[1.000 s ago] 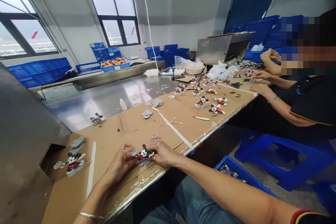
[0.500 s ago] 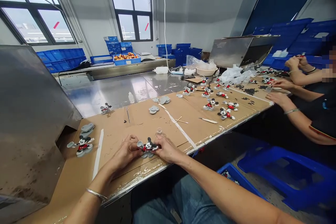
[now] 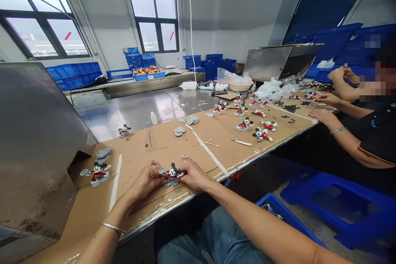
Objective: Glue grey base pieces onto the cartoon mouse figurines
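Observation:
A mouse figurine (image 3: 171, 173) in black, white and red stands upright on a grey base near the table's front edge. My left hand (image 3: 150, 178) pinches its left side, close to a grey cup-shaped part. On the other side the fingers of my right hand (image 3: 192, 174) close on the figurine's arm. Just behind that hand is a small clear container (image 3: 185, 156). Further back lie loose grey bases (image 3: 179, 131). Another mouse figurine (image 3: 99, 173) stands to the left, beside a stack of grey bases (image 3: 103, 154).
A metal housing (image 3: 40, 144) rises at the left. Tweezers (image 3: 150, 137), a small bottle (image 3: 154, 118), a craft knife (image 3: 241, 142) and several figurines (image 3: 245, 123) lie about the cardboard-covered table. Co-workers' hands (image 3: 324, 116) are at the right. A blue bin (image 3: 287, 222) sits below the edge.
The camera view has shifted slightly. Both hands keep their hold on the figurine, which stays in nearly the same place on the table.

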Available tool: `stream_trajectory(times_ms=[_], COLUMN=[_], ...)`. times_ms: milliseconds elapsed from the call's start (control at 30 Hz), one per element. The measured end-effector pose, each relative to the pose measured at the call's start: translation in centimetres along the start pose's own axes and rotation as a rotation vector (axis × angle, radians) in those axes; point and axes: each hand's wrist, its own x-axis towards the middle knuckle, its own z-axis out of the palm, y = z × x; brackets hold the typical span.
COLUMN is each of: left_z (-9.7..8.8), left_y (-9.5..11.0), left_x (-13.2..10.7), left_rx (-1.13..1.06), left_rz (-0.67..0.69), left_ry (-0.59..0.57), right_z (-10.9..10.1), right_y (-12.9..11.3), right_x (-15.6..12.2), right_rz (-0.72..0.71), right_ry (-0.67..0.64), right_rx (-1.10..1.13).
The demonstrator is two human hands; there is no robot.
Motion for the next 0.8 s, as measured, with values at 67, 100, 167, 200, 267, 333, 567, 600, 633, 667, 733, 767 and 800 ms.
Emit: stream_trajectory(times_ms=[67,100,167,200,267,333,567,600,633,667,733,767,800], left_z=[0.0,0.0,0.0,0.0,0.0,0.0,0.1,0.1,0.2,0.2,0.2,0.2,0.2], left_y=[0.0,-0.1,-0.1,-0.1,-0.1,-0.2,-0.7,-0.7,-0.8,-0.8,-0.9,-0.9,-0.9], left_x=[0.0,0.0,0.0,0.0,0.0,0.0,0.0,0.0,0.0,0.0,-0.1,-0.2,-0.2], left_rx=[0.008,0.009,0.006,0.004,0.0,-0.003,-0.015,-0.018,-0.02,-0.024,-0.034,-0.039,-0.044], left_rz=[-0.002,-0.003,-0.002,-0.003,-0.004,-0.005,-0.004,-0.003,-0.001,0.001,0.003,0.001,-0.001], left_ry=[0.003,0.004,0.003,0.002,0.0,-0.003,0.013,0.019,0.023,0.025,0.026,0.025,0.024], right_z=[-0.5,-0.7,-1.0,-1.1,-0.9,-0.5,0.8,0.9,0.9,0.9,0.9,0.9,0.9], right_y=[-0.1,-0.2,-0.2,-0.2,-0.2,-0.3,-0.1,-0.1,-0.1,0.0,0.1,0.1,0.2], right_x=[-0.9,-1.4,-2.3,-2.6,-2.9,-2.6,-0.8,-0.7,-0.6,-0.5,-0.3,-0.3,-0.2], right_rz=[0.009,0.022,0.055,0.068,0.077,0.068,0.024,0.021,0.017,0.009,-0.012,-0.024,-0.034], right_ry=[0.005,0.021,0.067,0.088,0.113,0.117,0.12,0.12,0.119,0.115,0.1,0.093,0.086], right_rx=[0.038,0.055,0.08,0.087,0.092,0.086,0.016,0.009,0.002,-0.004,-0.014,-0.02,-0.027])
